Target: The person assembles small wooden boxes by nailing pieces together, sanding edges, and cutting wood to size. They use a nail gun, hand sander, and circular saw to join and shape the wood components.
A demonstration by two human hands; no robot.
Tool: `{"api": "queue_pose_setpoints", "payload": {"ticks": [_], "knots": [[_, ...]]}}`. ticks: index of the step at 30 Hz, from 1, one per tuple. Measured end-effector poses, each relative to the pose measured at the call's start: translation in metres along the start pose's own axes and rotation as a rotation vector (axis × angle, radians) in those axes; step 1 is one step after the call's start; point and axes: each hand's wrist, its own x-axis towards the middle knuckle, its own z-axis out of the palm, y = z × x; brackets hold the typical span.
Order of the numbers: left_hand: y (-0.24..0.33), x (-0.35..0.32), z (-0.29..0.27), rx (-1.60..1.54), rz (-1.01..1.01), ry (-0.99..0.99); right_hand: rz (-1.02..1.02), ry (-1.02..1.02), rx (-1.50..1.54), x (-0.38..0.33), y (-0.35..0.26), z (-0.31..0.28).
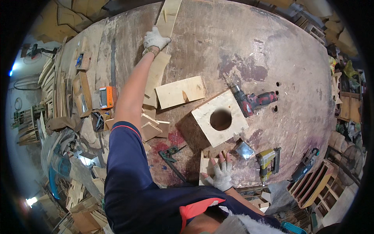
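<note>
My left hand, in a white fingertip-bare work glove, reaches far across the worktable. Its fingers are wrapped over a long pale wooden board near the table's far side. Close to my body, my right hand, gloved the same way, lies with fingers spread on a small wooden piece at the near edge. Ahead of it stands a wooden box with a round hole in its top. A red and black cordless drill lies against the box's right side. Left of the box rests a flat board.
A nail gun, a shiny metal block and a teal-black power tool lie at the near right. A black clamp, wood offcuts and an orange box are on the left. Wood stacks surround the table.
</note>
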Motion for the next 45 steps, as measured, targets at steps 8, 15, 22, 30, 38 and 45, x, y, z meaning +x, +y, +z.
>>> {"api": "queue_pose_setpoints", "payload": {"ticks": [8, 15, 22, 30, 38, 45], "knots": [[0.002, -0.028, -0.110, -0.199, 0.067, 0.367, 0.028, 0.001, -0.054, 0.001, -0.002, 0.000], [0.003, -0.072, -0.217, -0.452, 0.212, 0.783, -0.011, 0.088, -0.092, 0.006, -0.001, 0.004], [-0.009, -0.119, -0.337, -0.687, 0.219, 0.888, -0.039, 0.126, -0.129, 0.002, 0.004, 0.011], [-0.091, -0.244, -0.425, -0.606, 0.407, 1.576, 0.008, 0.114, -0.316, 0.003, -0.002, 0.008], [-0.225, -0.455, -0.347, -1.110, 0.288, 1.135, 0.363, 0.259, -0.385, -0.024, 0.035, -0.045], [-0.231, -0.607, -0.179, -1.772, -0.383, 0.988, 0.711, 0.247, 0.385, -0.093, 0.127, -0.050]]}}
